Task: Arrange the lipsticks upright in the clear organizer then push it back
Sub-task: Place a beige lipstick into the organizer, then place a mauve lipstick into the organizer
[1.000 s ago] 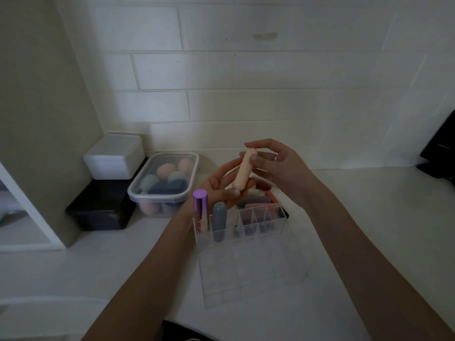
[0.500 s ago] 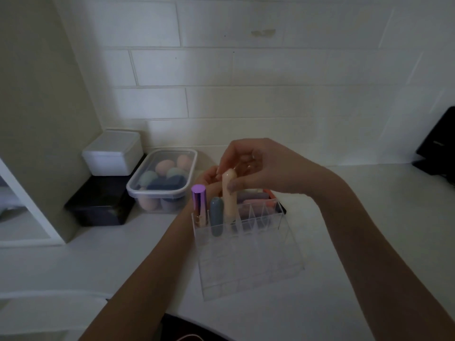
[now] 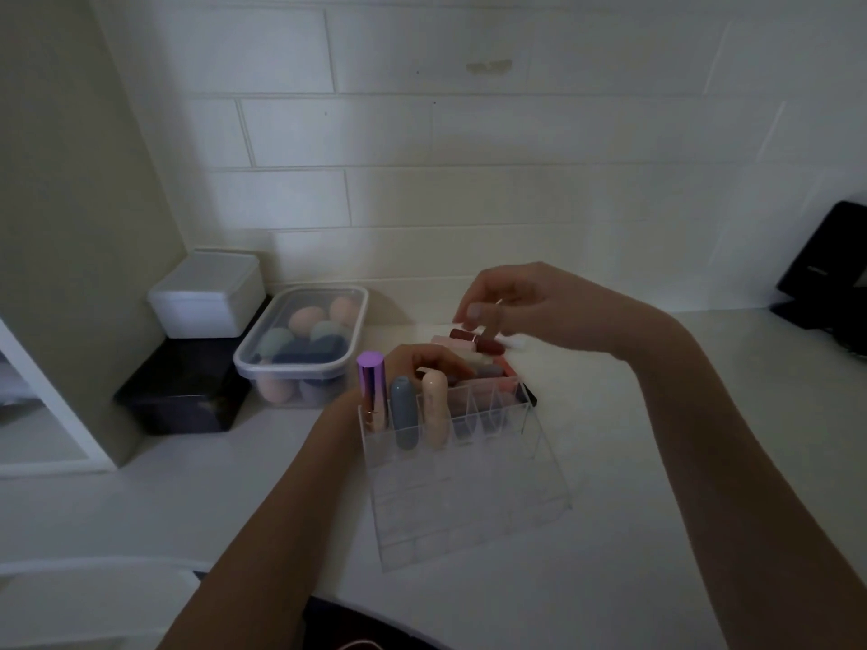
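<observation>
Right hand [image 3: 539, 304] hovers above the loose pile, fingers [image 3: 478, 314] curled down and loosely apart, tips just over a dark red lipstick [image 3: 476, 342]; no clear contact, nothing gripped as far as visible. Left hand [image 3: 422, 368] sits lower and toward the person, just behind the organizer's back row, fingers bent into the pile; whether they pinch a tube is hidden by the organizer wall, cannot tell.

Directly below the right fingers: pile of loose lipsticks [image 3: 474, 363] lying flat, pinks, mauve and red, overlapping, count unclear. They seem to rest in a dark tray behind the organizer, only a corner shows.

In front of the left fingers: clear organizer [image 3: 469, 499] on the bench [image 3: 657, 532]. Back row holds three upright tubes, leftmost first: purple metallic lipstick [image 3: 371, 389], grey-blue lipstick [image 3: 403, 417], peach lipstick [image 3: 434, 408]. Peach one stands free, no fingers on it. Remaining back-row slots to the right and all front rows look unfilled.

Progress judgement: early, three placed, several still lying in the pile. Next pick likely the dark red one. Organizer sits forward from the wall, push-back not yet done.

Further left of the hands: lidded clear tub of makeup sponges [image 3: 302, 344], white box [image 3: 206, 293] atop a black box [image 3: 183, 391].
</observation>
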Action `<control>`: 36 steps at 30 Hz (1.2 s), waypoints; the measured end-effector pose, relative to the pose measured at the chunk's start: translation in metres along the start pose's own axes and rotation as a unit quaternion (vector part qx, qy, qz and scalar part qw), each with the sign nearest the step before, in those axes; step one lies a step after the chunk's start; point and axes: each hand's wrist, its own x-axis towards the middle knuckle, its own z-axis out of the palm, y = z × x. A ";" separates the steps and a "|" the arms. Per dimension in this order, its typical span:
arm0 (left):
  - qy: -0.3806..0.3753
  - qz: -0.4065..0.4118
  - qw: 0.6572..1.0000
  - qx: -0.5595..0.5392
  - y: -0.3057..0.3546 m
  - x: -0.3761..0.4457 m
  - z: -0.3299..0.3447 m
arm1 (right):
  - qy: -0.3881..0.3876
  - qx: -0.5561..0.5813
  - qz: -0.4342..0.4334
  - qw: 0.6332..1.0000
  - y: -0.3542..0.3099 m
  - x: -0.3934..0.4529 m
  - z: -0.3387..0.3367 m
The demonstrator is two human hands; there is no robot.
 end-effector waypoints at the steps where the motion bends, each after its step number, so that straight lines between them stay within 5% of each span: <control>1: -0.006 0.004 1.000 -0.016 -0.003 0.001 -0.002 | 0.014 0.006 0.002 1.000 0.002 -0.001 -0.004; 14: -0.007 0.099 0.989 0.106 -0.013 0.010 0.002 | 0.024 0.059 0.026 0.998 0.021 0.005 -0.002; 19: 0.009 -0.017 0.985 0.172 -0.017 0.013 -0.007 | 0.024 0.070 0.032 0.997 0.028 0.008 -0.001; 22: 0.094 0.014 0.995 0.022 -0.006 0.001 -0.007 | 0.044 0.067 0.039 0.996 0.035 0.011 0.001; 27: 0.147 0.018 0.945 -0.293 0.003 -0.005 -0.004 | 0.072 0.049 0.041 0.995 0.044 0.014 0.008; 36: 0.203 0.003 0.892 -0.403 0.009 -0.003 -0.002 | 0.049 0.131 0.034 0.990 0.044 0.016 0.013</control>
